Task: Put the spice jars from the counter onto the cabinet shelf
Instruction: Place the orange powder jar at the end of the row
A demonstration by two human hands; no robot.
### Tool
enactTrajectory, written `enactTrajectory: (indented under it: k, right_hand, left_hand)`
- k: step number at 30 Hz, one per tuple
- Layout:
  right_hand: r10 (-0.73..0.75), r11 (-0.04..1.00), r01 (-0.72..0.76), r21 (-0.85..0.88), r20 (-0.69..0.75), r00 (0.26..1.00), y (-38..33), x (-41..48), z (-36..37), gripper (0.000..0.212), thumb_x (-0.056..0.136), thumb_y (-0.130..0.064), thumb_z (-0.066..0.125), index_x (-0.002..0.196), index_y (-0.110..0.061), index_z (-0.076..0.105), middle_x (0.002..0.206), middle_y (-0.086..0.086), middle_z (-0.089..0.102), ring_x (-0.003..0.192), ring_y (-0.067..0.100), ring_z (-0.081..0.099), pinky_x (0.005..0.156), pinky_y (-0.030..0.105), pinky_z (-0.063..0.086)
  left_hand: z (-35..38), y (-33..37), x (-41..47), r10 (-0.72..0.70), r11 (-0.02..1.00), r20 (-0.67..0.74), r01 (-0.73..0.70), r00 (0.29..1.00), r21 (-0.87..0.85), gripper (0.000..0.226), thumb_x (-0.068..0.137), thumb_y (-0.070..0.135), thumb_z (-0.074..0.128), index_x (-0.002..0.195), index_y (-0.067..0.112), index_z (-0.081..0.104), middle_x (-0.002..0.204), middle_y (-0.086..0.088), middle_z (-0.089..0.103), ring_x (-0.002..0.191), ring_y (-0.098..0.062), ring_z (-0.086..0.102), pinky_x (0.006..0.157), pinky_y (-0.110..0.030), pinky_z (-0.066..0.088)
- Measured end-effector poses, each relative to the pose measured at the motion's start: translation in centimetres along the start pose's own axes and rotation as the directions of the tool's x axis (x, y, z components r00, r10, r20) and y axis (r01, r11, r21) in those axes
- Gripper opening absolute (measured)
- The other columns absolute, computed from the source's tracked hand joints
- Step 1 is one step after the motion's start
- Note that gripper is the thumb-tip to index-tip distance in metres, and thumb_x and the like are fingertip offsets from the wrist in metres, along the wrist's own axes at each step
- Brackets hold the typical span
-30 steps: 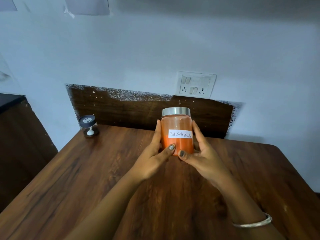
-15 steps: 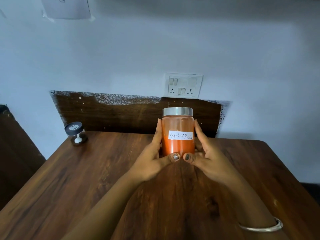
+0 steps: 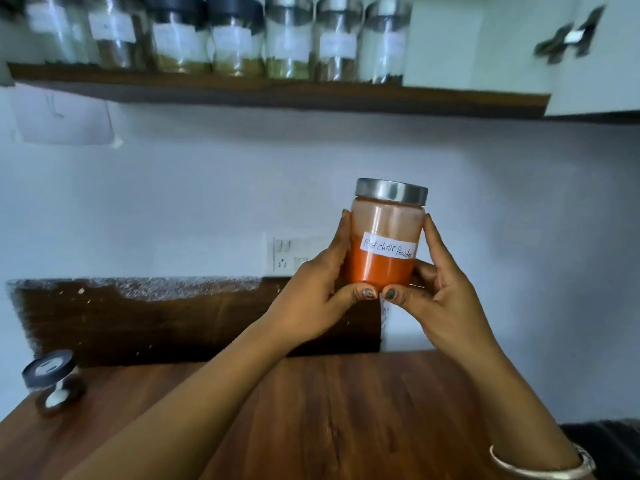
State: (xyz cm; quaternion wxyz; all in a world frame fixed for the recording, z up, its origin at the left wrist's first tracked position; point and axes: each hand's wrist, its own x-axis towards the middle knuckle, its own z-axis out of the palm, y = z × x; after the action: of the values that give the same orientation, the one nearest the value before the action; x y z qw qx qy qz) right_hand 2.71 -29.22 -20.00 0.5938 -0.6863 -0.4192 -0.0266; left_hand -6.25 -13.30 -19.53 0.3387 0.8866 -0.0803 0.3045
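— Orange-red powder fills the lower half of a clear glass spice jar point(image 3: 384, 268), and a dusty film of it clings to the inside above. What else marks it?

— A brushed-metal lid point(image 3: 391, 192), round and flat-topped, and a white paper label point(image 3: 388, 250) handwritten "Red chilli Powder", sloping slightly down to the right. The jar is a straight-sided cylinder, held a touch off upright.

— Where is it?

— In mid-air, clear of the grained wooden counter point(image 3: 329, 410) below and well beneath the dark wooden cabinet shelf point(image 3: 277, 95), against a pale painted wall.

— And the grip?

— Both hands clasp it. The left hand point(image 3: 311, 299) wraps the jar's left side, with fingers running up along the glass. The right hand point(image 3: 446, 296) mirrors it on the right. The two thumbs point(image 3: 362, 293) meet tip beside tip at the front lower edge, nails painted dark. The jar therefore stands above the thumbs and between the palms, with lid and label left uncovered.

— The surroundings?

— A row of clear labelled jars point(image 3: 235, 39), blurred, lines the shelf, some capped black and some in metal. A small black-lidded jar point(image 3: 52, 379) sits at the counter's far left, near a dark wood back panel point(image 3: 156, 323) whose top edge is speckled white. A white switch plate point(image 3: 291, 254) shows on the wall just behind the left hand. A smooth silver bangle point(image 3: 540, 470) circles the right wrist.
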Motion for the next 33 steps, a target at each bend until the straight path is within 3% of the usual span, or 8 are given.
enactTrajectory:
  k: [3, 8, 14, 18, 23, 26, 29, 33]
  right_hand:
    - [-0.117, 0.99, 0.109, -0.094, -0.087, 0.989, -1.0, 3.4, -3.7, 0.086, 0.063, -0.047, 0.064, 0.121, -0.068, 0.006, 0.14, -0.008, 0.048, 0.112, 0.006, 0.054, 0.083, 0.015, 0.045]
    - [-0.318, 0.919, 0.26, -0.297, -0.167, 0.933, -2.4, 10.0, -9.9, 0.09, 0.07, -0.051, 0.06, 0.134, -0.054, -0.003, 0.14, -0.005, 0.047, 0.108, 0.003, 0.048, 0.07, -0.003, 0.038]
    - [-0.431, 0.851, 0.363, -0.38, -0.109, 0.896, -3.5, 18.7, -14.6, 0.098, 0.08, -0.04, 0.067, 0.147, -0.039, -0.005, 0.144, 0.0, 0.042, 0.121, 0.018, 0.05, 0.088, 0.023, 0.044]
    - [-0.502, 0.799, 0.423, -0.427, -0.087, 0.86, -3.5, 23.7, -15.4, 0.093, 0.082, -0.035, 0.068, 0.148, -0.036, 0.002, 0.141, 0.005, 0.043, 0.113, 0.02, 0.055, 0.087, 0.029, 0.048]
    - [-0.491, 0.833, 0.435, -0.342, -0.093, 0.866, -2.3, 27.7, -15.5, 0.094, 0.079, -0.034, 0.072, 0.146, -0.038, 0.006, 0.142, 0.004, 0.042, 0.112, 0.024, 0.058, 0.085, 0.029, 0.048]
    - [-0.393, 0.885, 0.359, -0.296, -0.06, 0.918, -0.6, 29.0, -15.1, 0.081, 0.08, -0.039, 0.067, 0.144, -0.031, 0.019, 0.141, 0.001, 0.044, 0.122, 0.023, 0.051, 0.094, 0.037, 0.048]
    - [-0.363, 0.839, 0.289, -0.46, -0.079, 0.928, 0.8, 29.8, -14.5, 0.072, 0.081, -0.059, 0.049, 0.141, -0.028, 0.027, 0.142, -0.002, 0.045, 0.127, 0.025, 0.046, 0.102, 0.05, 0.042]
    - [-0.352, 0.731, 0.21, -0.649, -0.095, 0.931, -0.2, 31.2, -15.5, 0.071, 0.078, -0.073, 0.019, 0.13, -0.029, 0.042, 0.111, -0.005, 0.062, 0.101, 0.021, 0.057, 0.102, 0.043, 0.034]
  left_hand:
    - [0.8, 1.7, 5.4, 0.083, 0.992, -0.094, -0.073, 0.992, 0.107, 0.086, 0.08, 0.065, 0.045, 0.141, 0.047, -0.014, 0.147, 0.017, 0.034, 0.114, 0.004, 0.043, 0.083, 0.005, 0.032]
    - [1.6, 4.6, 15.2, 0.243, 0.963, -0.196, -0.212, 0.95, 0.165, 0.087, 0.085, 0.044, 0.057, 0.146, 0.036, -0.004, 0.145, 0.003, 0.042, 0.117, -0.015, 0.053, 0.089, -0.023, 0.045]
    - [0.7, 5.2, 24.3, 0.297, 0.947, -0.245, -0.252, 0.923, 0.199, 0.087, 0.085, 0.041, 0.059, 0.148, 0.028, 0.0, 0.14, 0.001, 0.048, 0.104, -0.004, 0.051, 0.078, -0.005, 0.04]
    - [-0.3, 4.5, 28.3, 0.248, 0.949, -0.281, -0.175, 0.927, 0.261, 0.089, 0.086, 0.039, 0.06, 0.148, 0.027, -0.002, 0.135, -0.002, 0.053, 0.1, -0.006, 0.055, 0.084, -0.017, 0.04]
    - [-1.1, 3.4, 31.6, 0.257, 0.907, -0.292, -0.125, 0.921, 0.402, 0.09, 0.086, 0.043, 0.059, 0.148, 0.028, -0.004, 0.136, -0.005, 0.052, 0.109, -0.019, 0.06, 0.091, -0.029, 0.045]
    - [-0.7, 2.1, 32.4, 0.249, 0.914, -0.304, -0.119, 0.92, 0.389, 0.089, 0.085, 0.042, 0.06, 0.148, 0.029, -0.001, 0.131, -0.01, 0.052, 0.11, -0.021, 0.058, 0.095, -0.037, 0.048]
    - [-0.6, 1.2, 33.4, 0.245, 0.903, -0.33, -0.09, 0.912, 0.42, 0.083, 0.084, 0.048, 0.056, 0.149, 0.027, 0.008, 0.126, -0.009, 0.052, 0.11, -0.02, 0.055, 0.095, -0.04, 0.048]
    - [-0.7, 0.5, 34.4, 0.293, 0.884, -0.399, -0.087, 0.869, 0.46, 0.067, 0.09, 0.047, 0.049, 0.146, 0.02, 0.025, 0.118, -0.005, 0.06, 0.098, -0.012, 0.057, 0.081, -0.025, 0.045]
